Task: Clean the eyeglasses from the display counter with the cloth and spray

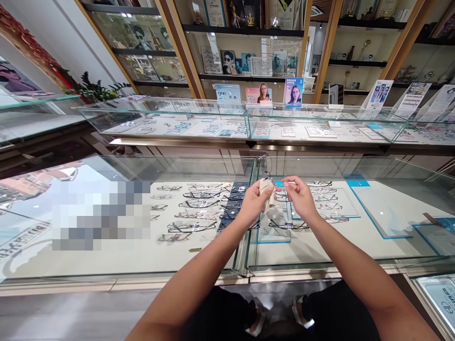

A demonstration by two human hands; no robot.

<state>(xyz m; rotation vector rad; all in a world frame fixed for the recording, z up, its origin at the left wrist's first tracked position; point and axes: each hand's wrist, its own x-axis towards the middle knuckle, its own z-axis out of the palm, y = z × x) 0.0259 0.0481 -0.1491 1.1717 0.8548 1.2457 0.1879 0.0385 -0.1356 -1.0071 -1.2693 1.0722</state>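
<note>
Above the glass counter, my left hand point(258, 201) is closed around a beige cloth point(270, 201) and a pair of eyeglasses point(269, 166). One thin-rimmed lens sticks up past the fingers; the cloth hides much of the frame. Just to the right, my right hand point(300, 195) has its thumb and fingers pinched together. Whatever lies between those fingertips is too small to tell. Under the glass, below both hands, rows of eyeglasses point(287, 224) lie on the white display base.
Glass display cases point(245, 255) with a metal-edged joint stand in front of me. Behind them runs a second glass counter point(170, 111) carrying upright cards point(293, 92). Tall shelves point(245, 31) hold pictures and trophies. At far left is a green plant point(90, 87).
</note>
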